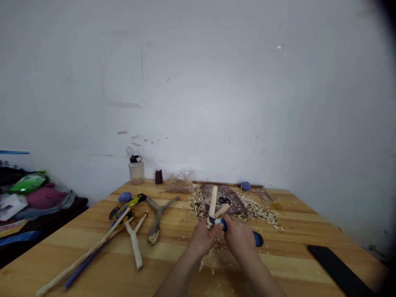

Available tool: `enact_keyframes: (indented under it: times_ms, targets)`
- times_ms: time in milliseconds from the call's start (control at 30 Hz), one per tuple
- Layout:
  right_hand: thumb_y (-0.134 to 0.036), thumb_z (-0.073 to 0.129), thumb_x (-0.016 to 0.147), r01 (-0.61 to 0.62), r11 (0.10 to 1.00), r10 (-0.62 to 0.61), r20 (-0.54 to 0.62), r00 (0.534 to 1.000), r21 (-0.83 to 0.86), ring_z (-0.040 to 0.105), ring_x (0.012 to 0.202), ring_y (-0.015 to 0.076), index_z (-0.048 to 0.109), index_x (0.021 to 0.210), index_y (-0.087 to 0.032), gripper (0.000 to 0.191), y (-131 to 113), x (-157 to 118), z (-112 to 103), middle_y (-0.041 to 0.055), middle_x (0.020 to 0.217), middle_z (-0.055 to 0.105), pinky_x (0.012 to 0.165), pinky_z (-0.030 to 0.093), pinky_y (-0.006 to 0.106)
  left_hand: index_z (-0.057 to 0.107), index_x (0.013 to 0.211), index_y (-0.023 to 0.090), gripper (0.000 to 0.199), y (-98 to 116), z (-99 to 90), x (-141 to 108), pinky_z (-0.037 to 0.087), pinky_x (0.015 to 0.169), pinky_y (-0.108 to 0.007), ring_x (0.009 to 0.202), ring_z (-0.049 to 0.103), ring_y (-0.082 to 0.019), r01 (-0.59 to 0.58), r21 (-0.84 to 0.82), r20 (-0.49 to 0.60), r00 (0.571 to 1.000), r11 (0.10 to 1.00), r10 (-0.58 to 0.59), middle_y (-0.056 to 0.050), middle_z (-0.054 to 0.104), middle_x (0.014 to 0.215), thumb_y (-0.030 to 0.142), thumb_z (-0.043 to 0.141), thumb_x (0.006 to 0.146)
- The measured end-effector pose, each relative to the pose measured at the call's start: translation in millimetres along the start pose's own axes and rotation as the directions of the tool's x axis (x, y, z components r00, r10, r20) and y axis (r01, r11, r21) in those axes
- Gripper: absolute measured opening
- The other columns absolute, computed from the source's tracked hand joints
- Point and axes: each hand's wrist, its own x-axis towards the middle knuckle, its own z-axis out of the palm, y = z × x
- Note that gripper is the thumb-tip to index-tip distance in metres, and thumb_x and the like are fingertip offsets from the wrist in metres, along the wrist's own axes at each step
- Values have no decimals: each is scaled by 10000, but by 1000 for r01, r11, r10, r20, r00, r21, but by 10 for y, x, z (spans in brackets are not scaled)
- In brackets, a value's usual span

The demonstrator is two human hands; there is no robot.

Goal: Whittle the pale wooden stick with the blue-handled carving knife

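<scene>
Near the middle of the table, my left hand (pixel 202 237) is closed round the lower part of a pale, peeled forked piece of wood (pixel 213 201), whose two prongs point up. My right hand (pixel 239 236) grips a knife with a blue and black handle (pixel 258 239); the handle's end sticks out to the right of the palm. The front of the knife lies against the wood at the fork. Both hands are close together, and the wood's lower end is hidden by the fingers. Black scissors (pixel 224 200) rest on a dark brown sheet (pixel 238 203) behind the hands.
Wood shavings (pixel 260 211) lie round the sheet. Leftward are a peeled fork (pixel 135 245), a bark-covered fork (pixel 157 218), long sticks (pixel 89 252), a yellow-black tool (pixel 134 201) and blue yarn (pixel 125 196). A jar (pixel 136 171) stands behind; a black flat object (pixel 338 268) lies right.
</scene>
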Motion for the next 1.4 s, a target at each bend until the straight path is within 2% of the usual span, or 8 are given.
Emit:
enact_keyframes:
  times_ms: [100,233,367,467,567,800,1233,1400]
  targets:
    - [-145,440,809,37,999,-37,-26,999,-4,583,764,155,562,942,-229,199,24,6,-33,28,826,634,609,306,240,571,897,168,435,-45,5,26,283,394,-179,419,402,-83,-2,-78,-22,1000,997,0,57,459,464,490,662,619]
    - [-162,467,792,65,998,-65,-25,998,-5,575,755,158,575,914,-227,175,57,8,-70,22,796,631,618,298,242,536,928,159,479,-72,14,31,260,374,-169,391,365,-60,3,-108,-9,1000,994,-4,73,443,475,480,682,603]
    - [-166,465,784,80,996,-79,-6,997,28,585,745,153,576,914,-243,187,74,10,-82,13,809,645,589,284,239,491,931,162,518,-86,-9,16,232,327,-162,326,292,-32,-6,-96,84,996,995,14,101,389,462,549,643,620]
    - [-164,464,774,103,991,-108,68,992,86,598,718,144,572,922,-261,208,68,16,-82,1,803,662,565,275,234,460,941,168,552,-117,-46,15,231,300,-160,301,260,-26,2,-159,172,985,987,26,115,352,455,612,586,637]
    - [-148,466,758,105,990,-114,94,989,94,602,732,143,572,919,-259,223,55,24,-87,3,820,666,573,283,230,448,954,166,579,-149,-83,31,228,297,-154,296,263,-25,-8,-197,179,983,980,44,120,350,442,623,588,628]
    - [-159,425,797,63,998,-65,89,994,23,589,727,146,566,876,-231,177,47,22,-107,26,833,650,579,296,235,469,969,157,513,-110,-108,41,247,308,-153,315,305,-27,-57,-99,162,984,993,73,102,389,475,536,622,659]
    - [-172,474,787,54,998,-55,43,998,12,591,732,155,560,861,-225,126,61,19,-64,19,805,641,575,286,240,471,938,166,445,-96,-73,58,258,325,-165,328,318,-35,-17,26,103,995,1000,14,102,397,481,498,619,680]
    - [-171,472,794,47,999,-47,27,999,20,589,750,149,565,882,-222,138,50,7,-77,24,806,640,583,289,237,454,990,161,463,-62,-65,40,260,322,-164,312,312,-38,-8,44,125,992,999,2,113,382,457,507,582,711]
